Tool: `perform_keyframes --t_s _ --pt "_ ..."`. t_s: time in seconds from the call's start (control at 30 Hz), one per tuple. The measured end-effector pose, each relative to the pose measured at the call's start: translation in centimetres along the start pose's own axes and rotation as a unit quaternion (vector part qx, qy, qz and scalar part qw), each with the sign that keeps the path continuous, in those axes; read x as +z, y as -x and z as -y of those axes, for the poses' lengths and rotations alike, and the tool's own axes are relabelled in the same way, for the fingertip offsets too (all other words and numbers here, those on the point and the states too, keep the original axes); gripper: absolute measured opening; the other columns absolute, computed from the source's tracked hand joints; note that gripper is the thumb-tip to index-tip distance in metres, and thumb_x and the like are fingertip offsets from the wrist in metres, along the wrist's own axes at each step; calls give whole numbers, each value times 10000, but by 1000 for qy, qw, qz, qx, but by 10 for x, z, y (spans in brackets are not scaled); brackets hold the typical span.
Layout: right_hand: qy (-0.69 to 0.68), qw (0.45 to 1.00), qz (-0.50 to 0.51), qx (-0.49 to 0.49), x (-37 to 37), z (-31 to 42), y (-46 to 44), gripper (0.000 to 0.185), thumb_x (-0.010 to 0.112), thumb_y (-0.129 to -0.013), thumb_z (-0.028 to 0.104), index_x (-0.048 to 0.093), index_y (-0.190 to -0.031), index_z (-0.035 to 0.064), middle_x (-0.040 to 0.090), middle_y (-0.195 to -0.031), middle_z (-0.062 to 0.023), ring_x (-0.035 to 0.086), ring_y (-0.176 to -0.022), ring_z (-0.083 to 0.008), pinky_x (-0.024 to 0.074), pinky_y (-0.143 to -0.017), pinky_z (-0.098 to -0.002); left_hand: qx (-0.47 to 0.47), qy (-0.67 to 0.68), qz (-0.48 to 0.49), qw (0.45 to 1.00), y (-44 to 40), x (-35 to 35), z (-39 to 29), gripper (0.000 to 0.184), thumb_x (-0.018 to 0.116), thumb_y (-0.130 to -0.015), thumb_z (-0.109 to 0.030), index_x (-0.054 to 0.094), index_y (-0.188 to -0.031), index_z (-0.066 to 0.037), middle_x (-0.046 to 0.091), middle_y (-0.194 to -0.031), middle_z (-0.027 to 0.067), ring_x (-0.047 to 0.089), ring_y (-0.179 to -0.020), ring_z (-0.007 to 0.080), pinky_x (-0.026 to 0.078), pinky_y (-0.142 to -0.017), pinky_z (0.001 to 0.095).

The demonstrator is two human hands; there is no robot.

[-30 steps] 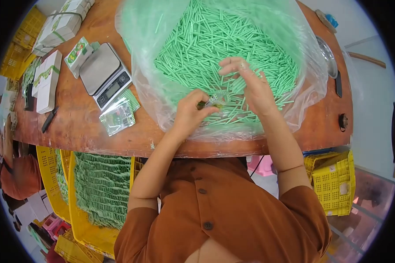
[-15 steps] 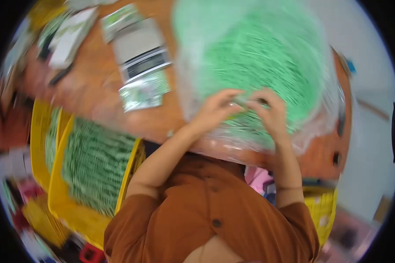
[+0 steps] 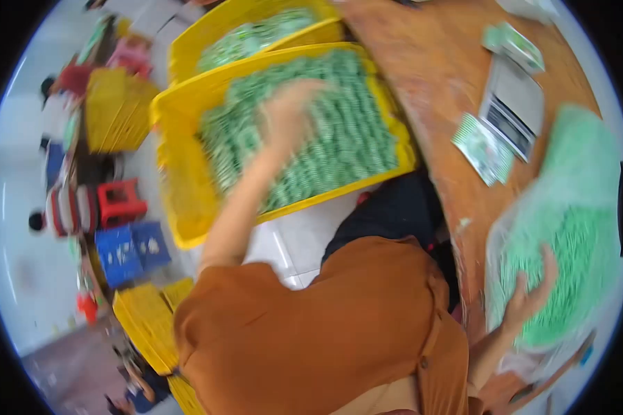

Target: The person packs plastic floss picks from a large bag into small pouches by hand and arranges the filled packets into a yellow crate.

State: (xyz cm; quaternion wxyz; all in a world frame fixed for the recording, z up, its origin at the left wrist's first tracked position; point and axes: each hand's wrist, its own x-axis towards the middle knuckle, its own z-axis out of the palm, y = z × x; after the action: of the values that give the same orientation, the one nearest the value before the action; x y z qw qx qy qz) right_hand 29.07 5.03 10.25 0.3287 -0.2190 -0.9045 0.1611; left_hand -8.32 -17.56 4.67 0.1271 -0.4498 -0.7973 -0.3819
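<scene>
My left hand, smeared by motion, is over a yellow crate filled with rows of green-and-white striped packets. Whether its fingers hold anything does not show. At the right, my right hand is at a large clear plastic bag of thin green sticks. Its thumb and a finger are spread apart, with nothing visible between them. Part of that hand's wrist and forearm is hidden by my brown shirt.
On the wooden table are a digital scale and green-printed packets. Behind the near crate stands a second yellow crate. Further left are blue bins, a red stool, stacked yellow crates and other people.
The view has swung left toward the crates. My left hand has gone from the bag of green sticks to the striped packets. My hands, earlier together over the bag, are now far apart.
</scene>
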Motion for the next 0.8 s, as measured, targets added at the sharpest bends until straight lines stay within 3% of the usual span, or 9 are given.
perform_keyframes --t_s 0.07,0.1,0.13,0.17,0.2,0.33,0.4,0.5,0.8 --pt "41 945 307 103 5 26 -6 216 588 -803 158 613 -984 44 613 -943 -116 580 -865 -264 454 -748 -375 -182 -181 -71 964 43 -60 99 249 493 -827 -132 605 -1006 -1 627 -863 159 608 -781 281 483 -683 382" --pt "-53 954 294 16 26 21 10 177 588 -781 140 613 -936 58 607 -888 -92 572 -806 -257 455 -694 -380 -203 -272 -5 941 88 -81 196 268 471 -882 -176 596 -1009 25 626 -854 165 604 -784 286 474 -690 385" --pt "-145 943 290 -73 46 14 26 140 588 -759 122 614 -887 72 600 -834 -68 564 -748 -251 455 -640 -385 -394 76 10 916 79 -60 136 340 436 -903 -213 579 -1098 26 622 -998 175 593 -904 303 466 -804 379" --pt "-126 958 203 -159 36 25 20 158 579 -756 112 615 -905 76 606 -855 -61 570 -765 -259 463 -641 -366 -286 6 112 952 119 -58 190 408 442 -904 -249 532 -1198 19 564 -1173 175 545 -1044 309 414 -921 379" --pt "-144 961 168 -166 31 20 29 225 594 -743 109 616 -964 72 622 -908 -59 585 -813 -271 476 -672 -348 -494 63 115 859 136 -41 203 486 421 -915 -324 486 -1254 17 515 -1243 179 497 -1122 294 367 -972 391" --pt "-27 969 9 246 -93 -53 69 220 649 -739 123 671 -956 95 641 -862 -69 603 -840 -254 491 -712 -321 -374 -95 115 915 145 -28 289 681 363 -912 -535 363 -1349 -13 443 -1320 192 444 -1206 307 404 -979 373" --pt "179 939 43 292 -142 -107 99 186 668 -734 128 685 -917 96 626 -794 -62 596 -795 -247 493 -684 -333 -451 198 -246 835 127 -25 261 709 343 -889 -597 438 -1309 -34 462 -1300 197 472 -1163 339 436 -932 392" --pt "256 920 125 270 -152 -136 114 260 679 -712 130 664 -969 95 608 -858 -57 579 -833 -240 485 -696 -341 -542 -207 -47 813 80 -24 195 664 369 -897 -569 481 -1269 -31 502 -1262 180 508 -1109 331 449 -906 385" --pt "287 933 145 161 -119 -145 105 484 700 -628 156 562 -1072 22 552 -982 -87 548 -909 -258 442 -764 -368 -90 -169 5 982 17 6 9 431 460 -940 -339 518 -1207 -6 495 -1235 158 507 -1096 292 465 -880 397"
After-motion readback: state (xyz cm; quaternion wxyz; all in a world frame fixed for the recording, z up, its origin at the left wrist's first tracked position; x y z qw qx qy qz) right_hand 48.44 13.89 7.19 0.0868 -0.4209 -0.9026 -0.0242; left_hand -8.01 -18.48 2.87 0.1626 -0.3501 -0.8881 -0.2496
